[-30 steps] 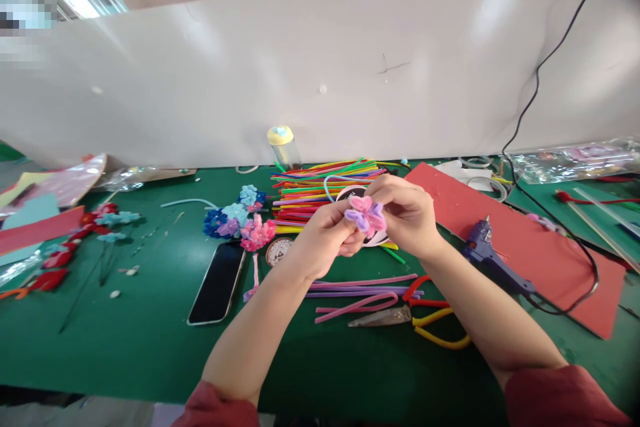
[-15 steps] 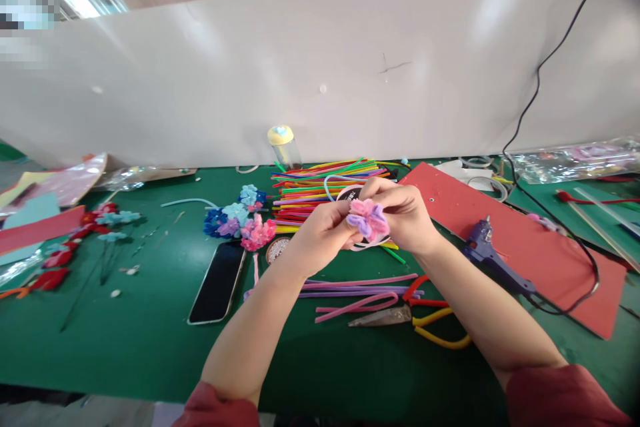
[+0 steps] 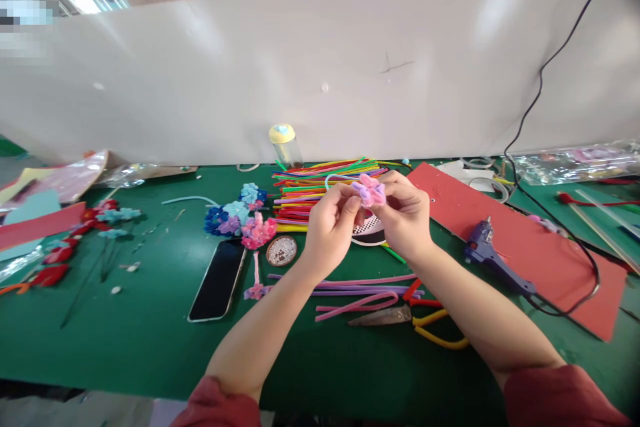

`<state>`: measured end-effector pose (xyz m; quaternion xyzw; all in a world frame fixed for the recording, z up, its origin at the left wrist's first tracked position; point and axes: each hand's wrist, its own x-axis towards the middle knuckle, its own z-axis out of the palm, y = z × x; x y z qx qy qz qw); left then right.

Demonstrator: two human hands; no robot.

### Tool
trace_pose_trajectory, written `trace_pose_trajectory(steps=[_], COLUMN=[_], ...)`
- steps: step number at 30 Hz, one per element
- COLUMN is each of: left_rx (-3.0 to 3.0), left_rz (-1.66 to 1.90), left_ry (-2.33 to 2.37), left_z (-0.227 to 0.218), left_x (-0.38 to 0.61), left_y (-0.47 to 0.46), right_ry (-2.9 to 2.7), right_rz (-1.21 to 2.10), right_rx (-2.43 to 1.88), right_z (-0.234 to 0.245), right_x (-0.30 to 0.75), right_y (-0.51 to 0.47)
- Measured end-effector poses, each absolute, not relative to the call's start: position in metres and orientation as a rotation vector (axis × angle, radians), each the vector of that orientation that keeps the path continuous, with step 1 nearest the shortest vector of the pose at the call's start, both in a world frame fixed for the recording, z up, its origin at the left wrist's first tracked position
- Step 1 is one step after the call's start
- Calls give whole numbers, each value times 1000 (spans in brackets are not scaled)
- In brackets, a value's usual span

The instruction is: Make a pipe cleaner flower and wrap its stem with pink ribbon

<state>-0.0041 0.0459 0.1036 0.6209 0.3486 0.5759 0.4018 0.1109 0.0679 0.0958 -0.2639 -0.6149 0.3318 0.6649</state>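
Note:
Between my two hands I hold a small pink and purple pipe-cleaner flower (image 3: 371, 191) above the table. My left hand (image 3: 331, 225) pinches it from the left with thumb and fingers closed. From the right, my right hand (image 3: 407, 215) grips its other side, fingers curled. Behind and below them lies a bundle of many-coloured pipe cleaners (image 3: 295, 199). Nearer me are pink and purple pipe cleaners (image 3: 345, 291) and scissors (image 3: 385, 317) with red and yellow handles. A round tin of small beads (image 3: 281, 251) sits left of my left wrist.
A phone (image 3: 218, 280) lies left, beside finished blue and pink fuzzy flowers (image 3: 235, 217). On the red board (image 3: 565, 273) at right rests a purple glue gun (image 3: 493, 257) with a black cord. A yellow-lidded jar (image 3: 284, 143) stands near the white partition (image 3: 225, 80). Red flowers (image 3: 60, 253) lie far left.
Both hands have lifted slightly and tilted the flower, so its petals now face differently. The bead tin, partly covered before, now shows fully.

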Motion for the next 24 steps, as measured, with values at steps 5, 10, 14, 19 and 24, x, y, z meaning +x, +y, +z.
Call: trace_pose_trajectory(steps=[5,10,14,19,24], left_rx=[1923,2397,2434,2023,1735], left_rz=[1589,1800,1827,1592,1423], left_ry=[1049,1275,1225,1037,884], left_z=[99,99,103,109,113], left_x=[-3,-4,-6,-10,-13], left_y=[44,43,42,42,41], right_ry=[-1359,-1399,-1448,-1485,-1497], right_rz=[704,623,456,336,364], right_rx=[-642,-706,-762,-787,-784], right_z=[100,103,106,109,110], right_x=[111,107,107,108,109], right_y=[64,57,52,50,51])
